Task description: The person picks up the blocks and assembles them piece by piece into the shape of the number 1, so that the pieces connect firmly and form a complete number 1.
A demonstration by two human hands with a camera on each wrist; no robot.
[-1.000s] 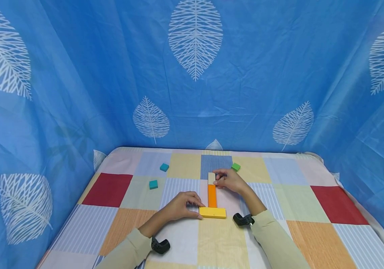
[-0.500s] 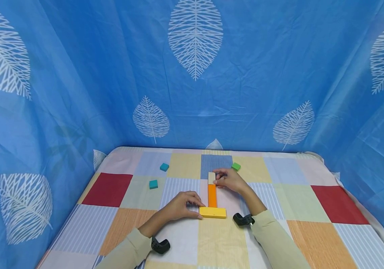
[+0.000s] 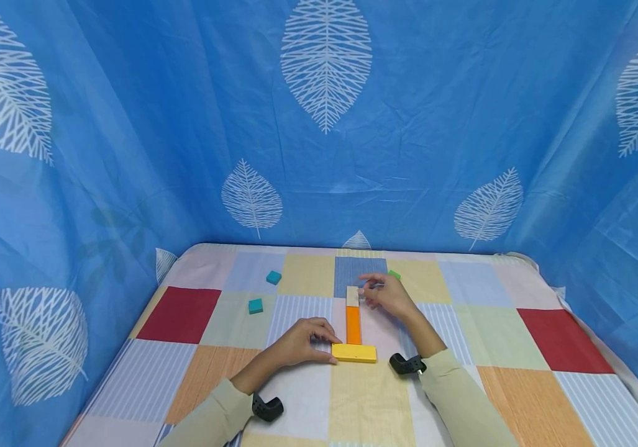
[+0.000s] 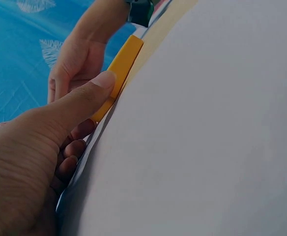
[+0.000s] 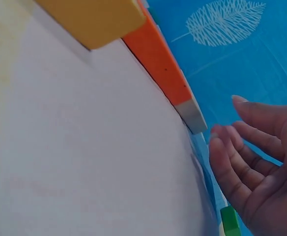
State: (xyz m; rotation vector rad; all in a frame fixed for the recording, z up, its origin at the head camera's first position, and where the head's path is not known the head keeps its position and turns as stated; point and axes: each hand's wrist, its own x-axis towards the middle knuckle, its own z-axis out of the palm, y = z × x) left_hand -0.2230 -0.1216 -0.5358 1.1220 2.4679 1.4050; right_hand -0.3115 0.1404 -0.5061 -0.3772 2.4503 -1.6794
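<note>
My left hand point(image 3: 304, 341) pinches the left end of a yellow block point(image 3: 354, 353) that lies crosswise on the patchwork cloth. In the left wrist view the thumb presses against the near side of the yellow block point(image 4: 127, 58). From its far side an orange block point(image 3: 353, 326) runs straight away from me, with a short cream block point(image 3: 351, 297) at its far end. My right hand point(image 3: 390, 297) hovers just right of the cream block, fingers loosely bent. The right wrist view shows a gap between those fingers and the cream block point(image 5: 191, 117).
Two small teal blocks, one nearer point(image 3: 255, 306) and one farther point(image 3: 273, 277), lie to the left. Beyond my right hand is a green block point(image 3: 394, 274), partly covered by it. A blue leaf-print curtain point(image 3: 408, 155) stands behind and beside the patchwork-covered table point(image 3: 531, 397).
My right hand has let go of the cream block and lifted slightly away, up and to the right. The left hand and the joined-up blocks stay where they were.
</note>
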